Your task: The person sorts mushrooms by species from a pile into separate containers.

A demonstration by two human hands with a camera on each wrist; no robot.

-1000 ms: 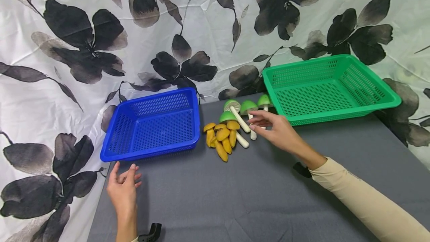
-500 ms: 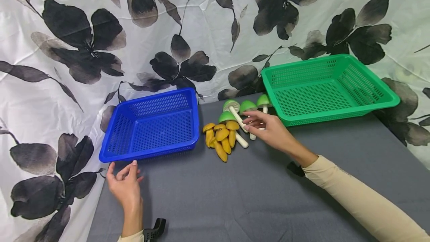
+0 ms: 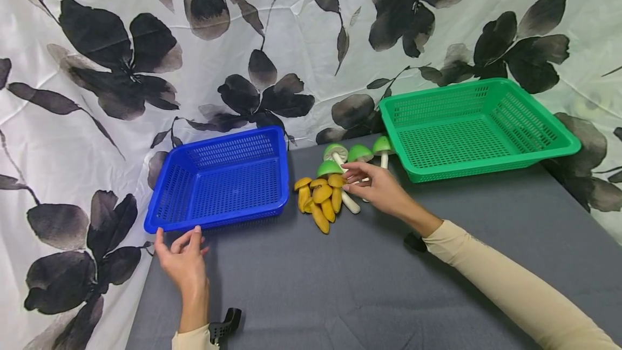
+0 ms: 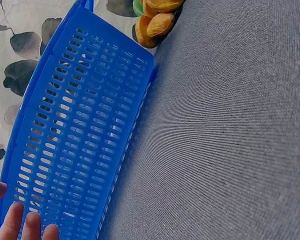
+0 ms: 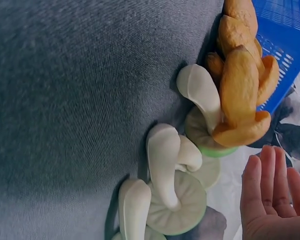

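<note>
My left hand (image 3: 187, 266) is at the front rim of the blue basket (image 3: 214, 226). In the left wrist view its fingers (image 4: 31, 229) are spread at the slotted side wall, wrapped around nothing. My right hand (image 3: 379, 190) hovers over the mushroom pile with relaxed fingers and holds nothing. Below and beside it lie several green-capped mushrooms (image 3: 360, 153) with white stems, partly hidden by the hand. Left of these, several yellow-brown mushrooms (image 3: 322, 194) are bunched together. From the right wrist, straight fingers (image 5: 252, 187) appear beside the white stems (image 5: 163, 162) and a yellow-brown mushroom (image 5: 239, 87).
A green basket (image 3: 491, 169) with nothing in it stands at the back right, close to the green caps. Grey cloth (image 3: 311, 285) covers the table. Behind it hangs a white curtain (image 3: 301, 42) with dark flowers.
My left hand has moved up to the blue basket's front rim. My right hand has shifted left over the mushrooms, towards the yellow-brown ones. Baskets and mushrooms have stayed put.
</note>
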